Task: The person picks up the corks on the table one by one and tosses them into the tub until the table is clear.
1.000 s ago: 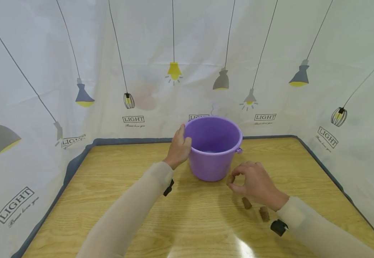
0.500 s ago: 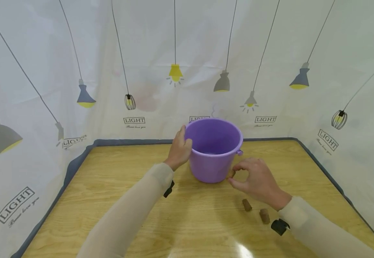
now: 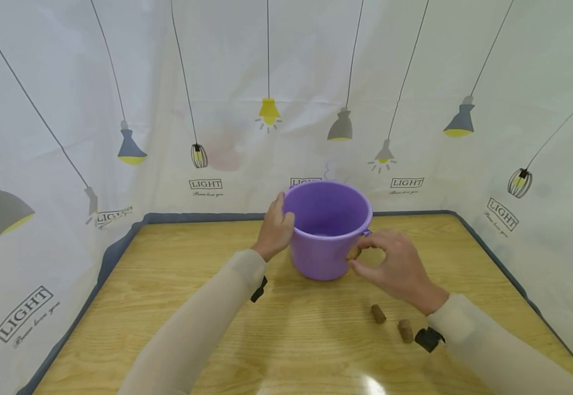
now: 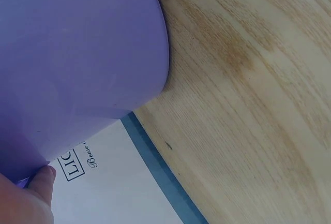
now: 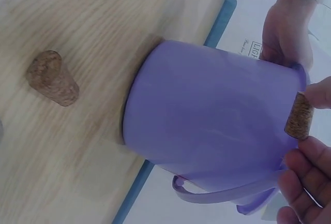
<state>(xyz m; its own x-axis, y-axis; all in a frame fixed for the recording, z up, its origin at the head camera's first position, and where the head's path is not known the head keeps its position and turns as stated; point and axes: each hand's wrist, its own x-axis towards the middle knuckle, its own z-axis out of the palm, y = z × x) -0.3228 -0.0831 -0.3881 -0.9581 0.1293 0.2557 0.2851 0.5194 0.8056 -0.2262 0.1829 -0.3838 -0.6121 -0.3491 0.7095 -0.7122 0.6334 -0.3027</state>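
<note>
A purple bucket (image 3: 320, 258) stands upright on the wooden table, its mouth facing up. My left hand (image 3: 275, 229) grips the bucket's rim on its left side. Between thumb and fingertips, my right hand (image 3: 399, 269) pinches a cork (image 5: 299, 117) beside the bucket's right wall, below the rim. Two more corks lie on the table under that hand: one cork (image 3: 378, 314) nearer the bucket and another cork (image 3: 405, 331) closer to the right wrist. In the right wrist view the bucket's handle (image 5: 227, 195) hangs down along its side.
Behind and at both sides of the table (image 3: 207, 307) hangs a white cloth (image 3: 227, 66) printed with lamps. A dark blue edge (image 3: 207, 217) borders the tabletop. Black devices are strapped at the left wrist (image 3: 259, 289) and the right wrist (image 3: 430, 339).
My right hand has lifted the pinched cork from near the tabletop up along the bucket's right side. The left hand keeps its grip on the rim.
</note>
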